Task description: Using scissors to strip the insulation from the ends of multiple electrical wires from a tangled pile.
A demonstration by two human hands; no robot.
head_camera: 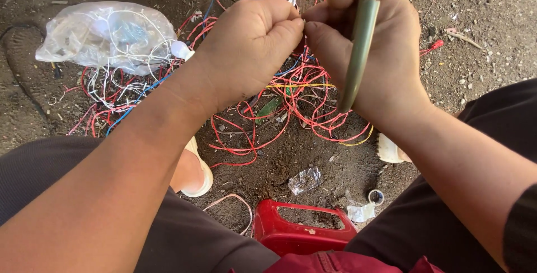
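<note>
My left hand (251, 46) is closed, its fingertips pinching a thin wire end where it meets my right thumb. In my right hand (375, 49) lies a long olive-green tool handle (361, 43), running from the top edge down across the palm. Both hands hover over a tangle of red, blue and yellow wires (291, 105) lying on the dirt ground. What the fingertips pinch is mostly hidden.
A clear plastic bag (106, 35) with white wires inside lies at the upper left. A red plastic container (302, 231) stands between my knees. Bits of plastic wrap (305, 180) and a small ring (376, 196) lie on the dirt. My sandalled feet (196, 172) flank the wires.
</note>
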